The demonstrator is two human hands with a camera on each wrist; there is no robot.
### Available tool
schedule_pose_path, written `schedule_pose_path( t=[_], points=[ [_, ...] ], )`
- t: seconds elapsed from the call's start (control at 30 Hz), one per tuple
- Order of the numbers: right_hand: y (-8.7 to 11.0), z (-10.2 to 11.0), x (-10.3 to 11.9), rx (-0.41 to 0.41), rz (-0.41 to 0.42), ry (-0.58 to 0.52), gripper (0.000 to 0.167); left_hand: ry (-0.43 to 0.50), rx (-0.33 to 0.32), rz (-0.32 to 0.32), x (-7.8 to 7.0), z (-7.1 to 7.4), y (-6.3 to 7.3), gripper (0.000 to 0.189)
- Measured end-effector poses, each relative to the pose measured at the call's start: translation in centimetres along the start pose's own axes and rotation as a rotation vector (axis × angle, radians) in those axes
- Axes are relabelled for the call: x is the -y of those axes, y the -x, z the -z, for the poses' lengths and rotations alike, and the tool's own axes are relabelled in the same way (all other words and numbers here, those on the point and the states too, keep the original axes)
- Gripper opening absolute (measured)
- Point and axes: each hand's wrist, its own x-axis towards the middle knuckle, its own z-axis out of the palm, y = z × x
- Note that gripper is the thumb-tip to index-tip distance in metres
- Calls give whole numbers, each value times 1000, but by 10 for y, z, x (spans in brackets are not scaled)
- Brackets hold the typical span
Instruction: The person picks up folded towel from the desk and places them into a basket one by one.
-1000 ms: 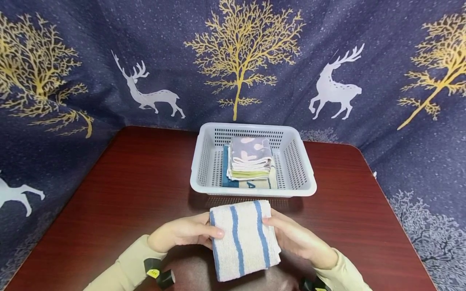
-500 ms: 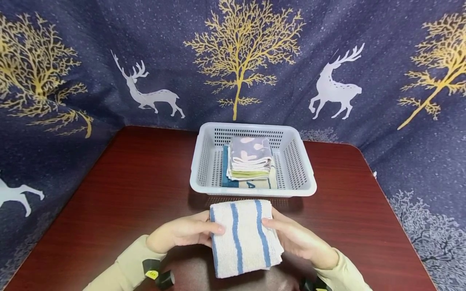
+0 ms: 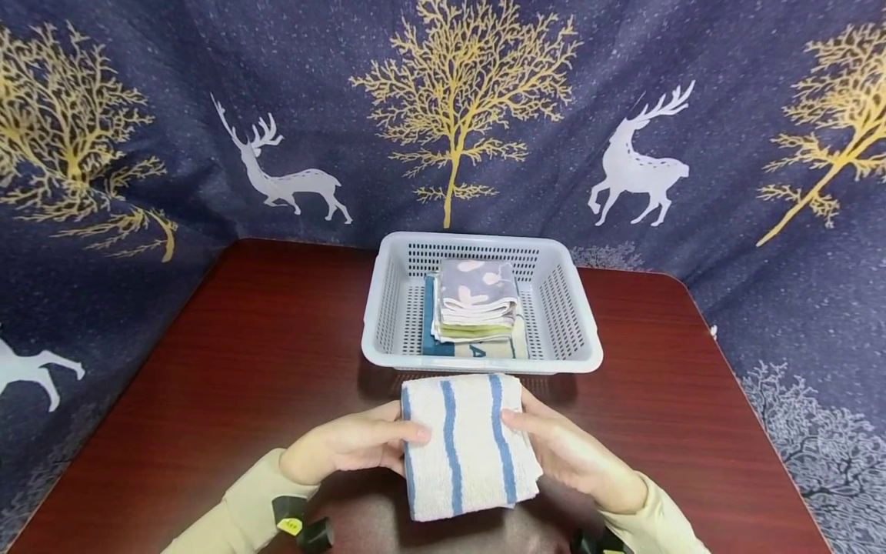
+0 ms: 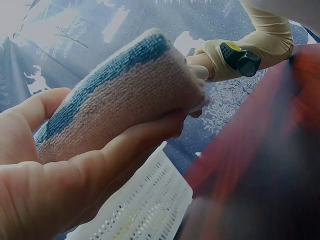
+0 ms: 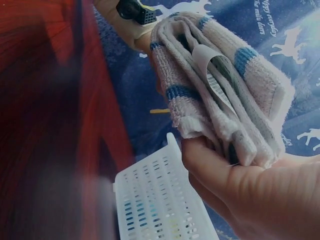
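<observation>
A folded white towel with blue stripes (image 3: 474, 450) is held up in front of the basket between both hands. My left hand (image 3: 360, 442) grips its left edge, thumb on top and fingers underneath. On the opposite side my right hand (image 3: 571, 450) pinches the layered edge, thumb over the front face. The left wrist view shows the towel's smooth folded side (image 4: 120, 90) lying across the fingers. In the right wrist view, loose layers and a white care label (image 5: 212, 75) stick out above the right hand (image 5: 250, 185).
A pale perforated plastic basket (image 3: 588, 331) stands at the table's back, beyond the towel. Inside it lies a stack of folded towels, a grey patterned one (image 3: 477, 283) on top. The reddish-brown table (image 3: 277, 331) meets a dark blue printed curtain (image 3: 388, 154) behind.
Both hands still hold the striped towel. It has shifted slightly up toward the basket and a little to the right. The basket and its stack have not moved.
</observation>
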Motion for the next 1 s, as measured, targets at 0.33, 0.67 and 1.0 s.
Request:
schedule_pose_path(
  t=[0.33,0.67,1.0],
  points=[
    [0,0,2,-29,-6,-27,60,-4,-13,0,-3,-6,0,47],
    [1,1,5,-44,8,-52,49,12,-18,-8,-2,-10,-1,41],
    [2,0,7,-66,25,-39,31,63,58,-26,-3,-14,-5,38]
  ],
)
